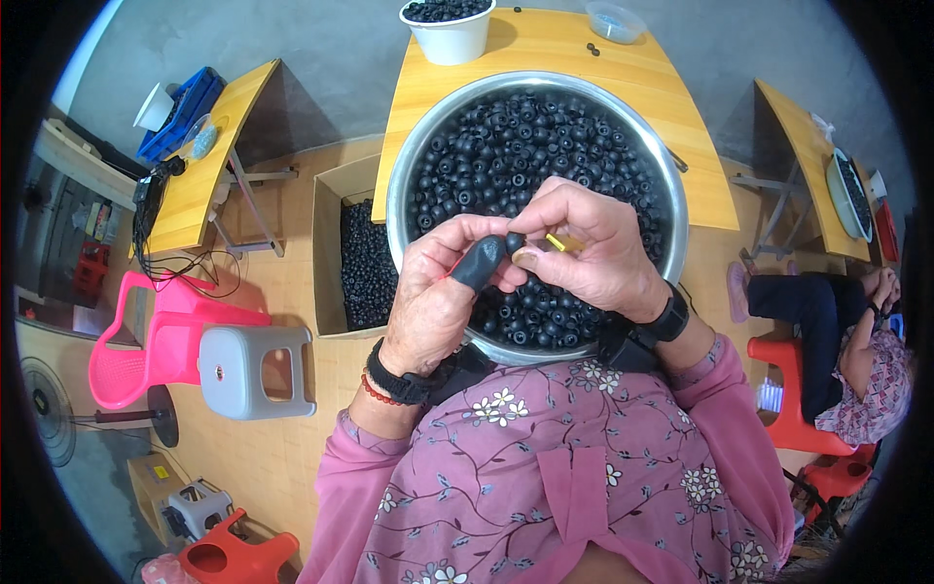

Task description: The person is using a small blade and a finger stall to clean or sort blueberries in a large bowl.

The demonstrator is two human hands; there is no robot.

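Over a large steel basin heaped with small round black parts, both of my hands meet. A single black part with a rounded body is pinched in my left hand, whose thumb wears a black finger cover. My right hand is closed around a slim tool with a yellow piece showing between the fingers. Its thumb and fingertips touch or nearly touch the part. The tool's tip is hidden, so its exact kind cannot be told.
The basin rests against a wooden table bearing a white bucket of black parts and a clear bowl. A cardboard box of black parts stands left, near a grey stool and pink chair. Someone sits at right.
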